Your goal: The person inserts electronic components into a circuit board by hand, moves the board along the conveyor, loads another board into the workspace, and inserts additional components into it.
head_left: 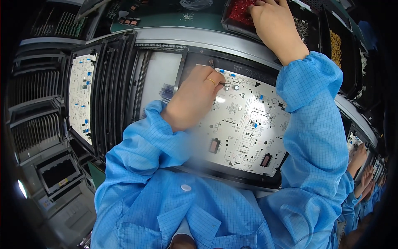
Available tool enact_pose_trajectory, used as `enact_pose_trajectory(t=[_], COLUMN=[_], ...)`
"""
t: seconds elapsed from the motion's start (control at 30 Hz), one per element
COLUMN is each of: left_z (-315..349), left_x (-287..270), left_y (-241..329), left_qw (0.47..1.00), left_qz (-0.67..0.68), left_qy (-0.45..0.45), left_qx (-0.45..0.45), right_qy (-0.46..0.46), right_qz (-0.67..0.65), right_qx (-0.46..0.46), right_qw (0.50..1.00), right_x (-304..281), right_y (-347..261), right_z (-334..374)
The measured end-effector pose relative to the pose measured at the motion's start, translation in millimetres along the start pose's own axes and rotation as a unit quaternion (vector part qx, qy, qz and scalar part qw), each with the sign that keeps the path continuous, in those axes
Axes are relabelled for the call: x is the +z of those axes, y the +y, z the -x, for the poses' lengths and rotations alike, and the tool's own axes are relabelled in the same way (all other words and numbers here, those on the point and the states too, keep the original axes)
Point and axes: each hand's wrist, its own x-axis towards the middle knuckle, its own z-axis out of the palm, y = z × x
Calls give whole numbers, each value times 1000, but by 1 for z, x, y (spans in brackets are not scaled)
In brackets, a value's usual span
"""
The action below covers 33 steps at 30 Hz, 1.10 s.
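Observation:
A white printed circuit board [232, 120] lies in a black frame [232, 176] in front of me. It carries several blue parts, small round silver parts and two dark rectangular blocks. Over its upper left corner is my left hand [197, 95], a ring on one finger, its fingertips pinched together at the board's surface; whatever they hold is too small to make out. My right hand [275, 25] reaches to the far side, fingers curled down into a black bin of small red parts [241, 11]. Those fingertips are partly hidden among the parts.
Bins of silver parts [302, 29] and yellow parts [335, 47] stand right of the red ones. Another populated board [81, 97] sits in a frame at left, beside a metal rail [174, 35]. Slotted racks [35, 85] fill the far left. Other people's hands [358, 157] work at far right.

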Motion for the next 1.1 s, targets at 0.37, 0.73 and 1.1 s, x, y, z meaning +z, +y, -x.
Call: enact_pose_trajectory(t=[0.37,0.73,1.1], left_z=[-4,-7,-7], left_x=[1,-4,-2], left_y=[0,-13,-30], left_qw=[999,984,979], left_qz=[-21,-92,-96], left_qy=[-26,-83,-67], left_qx=[20,127,165], right_qy=[-5,52,90], right_qz=[-8,-135,-198], right_qx=[10,70,182], right_qw=[1000,987,959], right_x=[-4,-11,-85], right_y=[-3,-2,-11], right_z=[-1,0,32])
